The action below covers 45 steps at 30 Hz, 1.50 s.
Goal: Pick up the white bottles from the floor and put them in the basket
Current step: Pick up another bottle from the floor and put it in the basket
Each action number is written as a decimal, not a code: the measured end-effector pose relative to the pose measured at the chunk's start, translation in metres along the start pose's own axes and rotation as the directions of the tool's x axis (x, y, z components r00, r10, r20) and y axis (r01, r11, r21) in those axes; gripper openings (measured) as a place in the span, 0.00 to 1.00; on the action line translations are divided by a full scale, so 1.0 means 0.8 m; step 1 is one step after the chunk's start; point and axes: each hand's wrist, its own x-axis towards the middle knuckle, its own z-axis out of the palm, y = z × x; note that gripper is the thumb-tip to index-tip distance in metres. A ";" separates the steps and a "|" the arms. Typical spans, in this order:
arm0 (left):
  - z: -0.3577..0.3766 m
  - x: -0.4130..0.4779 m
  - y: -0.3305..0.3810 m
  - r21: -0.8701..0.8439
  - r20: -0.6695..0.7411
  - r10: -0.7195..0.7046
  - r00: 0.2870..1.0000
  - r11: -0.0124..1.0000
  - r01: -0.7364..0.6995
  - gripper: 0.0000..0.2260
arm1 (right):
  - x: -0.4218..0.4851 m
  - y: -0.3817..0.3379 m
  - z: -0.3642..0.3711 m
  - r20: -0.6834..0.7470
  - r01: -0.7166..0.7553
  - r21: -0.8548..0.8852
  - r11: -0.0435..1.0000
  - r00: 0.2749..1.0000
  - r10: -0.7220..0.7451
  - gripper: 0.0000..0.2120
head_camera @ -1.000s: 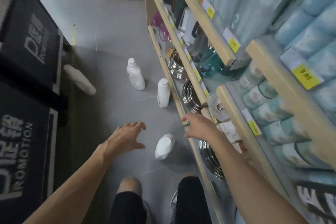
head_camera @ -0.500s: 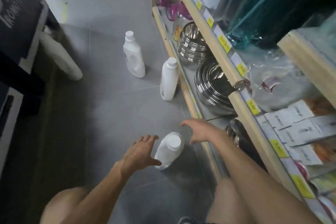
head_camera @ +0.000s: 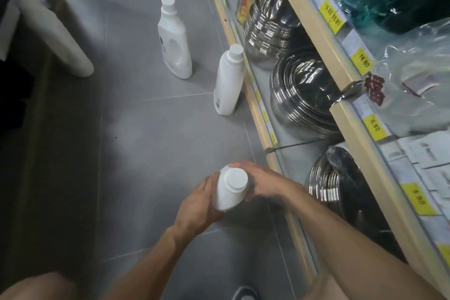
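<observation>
Both the left hand (head_camera: 197, 205) and right hand (head_camera: 264, 181) clasp one white bottle (head_camera: 229, 192), seemingly off the floor (head_camera: 146, 143), beside the shelf (head_camera: 252, 105).

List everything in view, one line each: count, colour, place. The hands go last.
near bottle: one, white, held between both hands
middle bottle: one, white, upright on floor beside shelf edge
far bottle: one, white, upright on floor, farther out
steel bowls: three stacks, silver, bottom shelf
price tags: several, yellow, shelf edges
shelf: one, pale wood, right
floor: one, grey tiles, below
left hand: grips near bottle
right hand: grips near bottle
</observation>
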 end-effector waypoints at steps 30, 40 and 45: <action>-0.008 0.067 -0.077 -0.379 0.049 0.156 0.986 0.917 -0.127 0.42 | 0.039 0.057 0.069 -0.081 -0.062 0.490 0.869 0.990 0.116 0.40; -0.003 0.045 -0.057 -0.347 -0.103 0.055 0.993 0.934 -0.088 0.42 | 0.045 0.063 0.076 -0.157 -0.061 0.491 0.869 0.975 0.158 0.41; -0.021 0.038 -0.054 -0.382 -0.065 0.011 0.998 0.923 -0.035 0.37 | 0.044 0.056 0.063 -0.166 -0.043 0.445 0.895 0.978 0.129 0.41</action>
